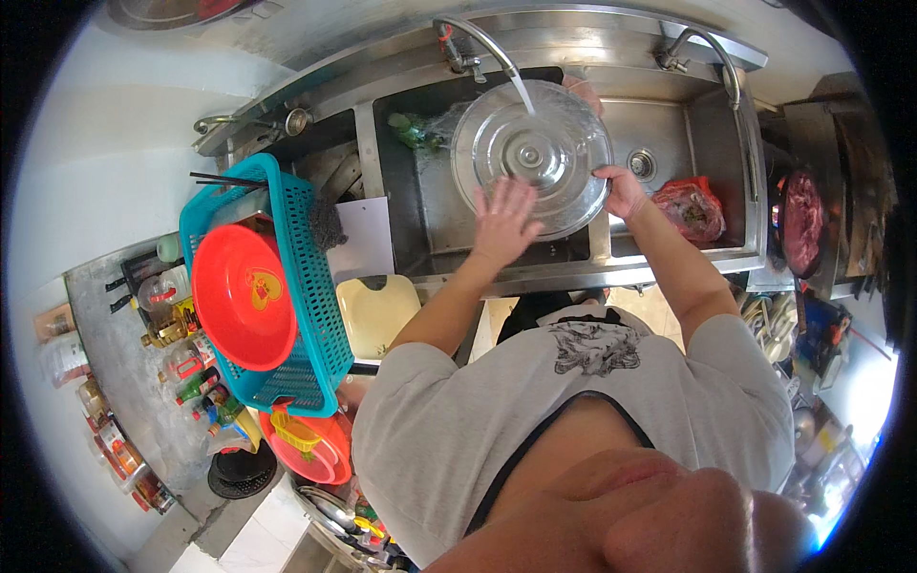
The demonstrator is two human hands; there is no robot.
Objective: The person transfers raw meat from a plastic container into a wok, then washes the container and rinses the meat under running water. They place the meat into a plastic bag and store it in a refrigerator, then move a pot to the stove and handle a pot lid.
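Observation:
A round, shiny pot lid (pixel 494 143) with concentric rings is held over the middle sink basin (pixel 448 215). My right hand (pixel 622 192) grips its rim at the right. With fingers spread, my left hand (pixel 506 218) lies against or just above its near side; contact is hard to tell. Water runs from the curved faucet (pixel 483 39) onto the lid's upper part and splashes off to the left. Something green (pixel 407 130), perhaps leaves or a bag, is in the basin's far left corner. A pinkish thing (pixel 584 93) shows partly behind the lid's far right edge.
The right basin (pixel 637 118) holds a red plastic bag (pixel 691 208). A second faucet (pixel 706 43) arches above it. At left, a teal basket (pixel 269 168) carries a red plastic bowl (pixel 243 294), beside a cream board (pixel 378 315). Raw meat (pixel 801 222) sits far right.

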